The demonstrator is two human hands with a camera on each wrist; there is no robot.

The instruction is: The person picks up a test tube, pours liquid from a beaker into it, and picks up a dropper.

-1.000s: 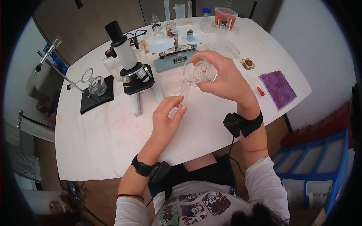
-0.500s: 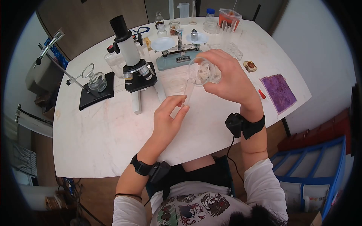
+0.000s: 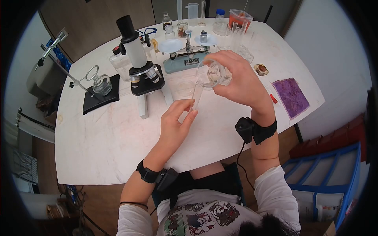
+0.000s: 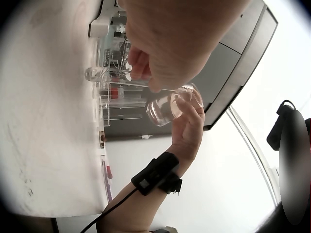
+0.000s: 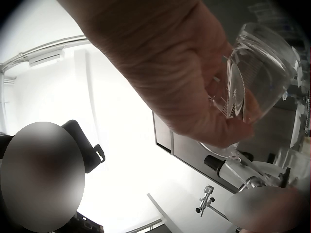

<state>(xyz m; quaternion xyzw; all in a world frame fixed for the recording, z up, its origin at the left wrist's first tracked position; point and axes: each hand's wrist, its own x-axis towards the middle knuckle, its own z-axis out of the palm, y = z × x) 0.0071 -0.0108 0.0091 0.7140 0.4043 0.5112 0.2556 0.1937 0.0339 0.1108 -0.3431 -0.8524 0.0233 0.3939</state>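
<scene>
My right hand (image 3: 236,80) grips a clear glass beaker (image 3: 212,74) and holds it tilted, its lip against the open top of a glass test tube (image 3: 197,94). My left hand (image 3: 177,120) pinches the lower end of that test tube and holds it upright above the white table (image 3: 98,145). The left wrist view shows the tube (image 4: 131,83) running across to the tipped beaker (image 4: 167,104) in the right hand (image 4: 187,126). In the right wrist view the beaker (image 5: 257,73) fills the upper right, wrapped by the right hand (image 5: 165,73).
A black and white microscope (image 3: 138,67) stands just left of the hands. A blue balance scale (image 3: 187,59) sits behind them, with bottles, cylinders and a red-filled tub (image 3: 239,17) at the far edge. A retort stand with a glass flask (image 3: 100,84) is at left, a purple cloth (image 3: 290,96) at right.
The beaker's tilt has shifted slightly against the tube's mouth. Both hands stay almost where they were; the view moved a little early on.
</scene>
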